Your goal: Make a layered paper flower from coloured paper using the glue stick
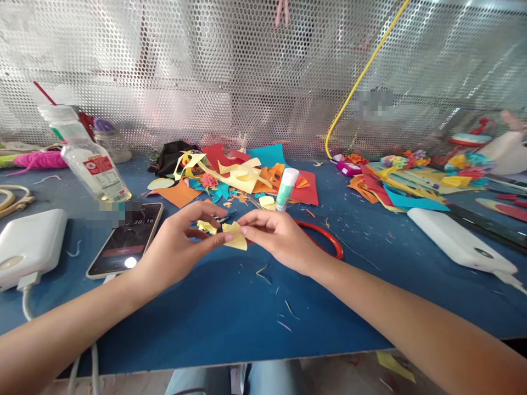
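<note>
Between my hands is a small yellow paper piece point(235, 237), held just above the blue table. My left hand point(185, 230) pinches its left edge with thumb and finger. On the opposite edge, the fingers of my right hand point(269, 231) are closed too. More yellow paper bits point(207, 226) show behind my left fingers. A glue stick point(287, 189) with a white cap stands upright just beyond my right hand. Partly hidden by that hand lies a red-orange handle loop point(329, 238), perhaps of scissors.
Coloured paper scraps point(242, 175) are heaped at the back, by a perforated metal panel point(247, 71). A bottle point(96, 164), a phone point(132, 241) and a white power bank point(33, 247) are on the left. Another white power bank point(457, 238) and paper sheets point(411, 186) lie right.
</note>
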`<state>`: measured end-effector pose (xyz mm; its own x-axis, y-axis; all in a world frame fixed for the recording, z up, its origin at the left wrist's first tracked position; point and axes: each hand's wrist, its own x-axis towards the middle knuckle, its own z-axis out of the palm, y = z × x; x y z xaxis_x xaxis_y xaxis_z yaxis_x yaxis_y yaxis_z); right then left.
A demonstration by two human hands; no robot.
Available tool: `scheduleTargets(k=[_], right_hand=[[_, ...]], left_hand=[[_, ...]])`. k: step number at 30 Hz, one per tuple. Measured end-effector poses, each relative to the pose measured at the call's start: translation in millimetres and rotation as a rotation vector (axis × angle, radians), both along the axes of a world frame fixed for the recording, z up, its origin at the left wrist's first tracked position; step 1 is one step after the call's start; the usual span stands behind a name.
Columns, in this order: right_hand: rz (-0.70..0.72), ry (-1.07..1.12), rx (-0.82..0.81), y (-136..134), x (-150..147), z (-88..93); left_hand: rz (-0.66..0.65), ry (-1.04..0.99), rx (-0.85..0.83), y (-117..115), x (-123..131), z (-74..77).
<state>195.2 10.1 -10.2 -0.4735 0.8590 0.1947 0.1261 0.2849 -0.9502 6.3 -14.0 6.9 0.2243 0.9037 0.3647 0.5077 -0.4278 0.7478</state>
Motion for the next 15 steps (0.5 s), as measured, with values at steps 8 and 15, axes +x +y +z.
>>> scheduleTargets(k=[8, 15], right_hand=[[-0.026, -0.125, 0.377, -7.1, 1.8, 3.6], [-0.057, -0.149, 0.762, -5.1, 3.6, 3.5]], left_hand=[[-0.051, 0.110, 0.012, 0.6, -0.1, -2.0], [-0.149, 0.115, 0.262, -0.6, -2.3, -0.9]])
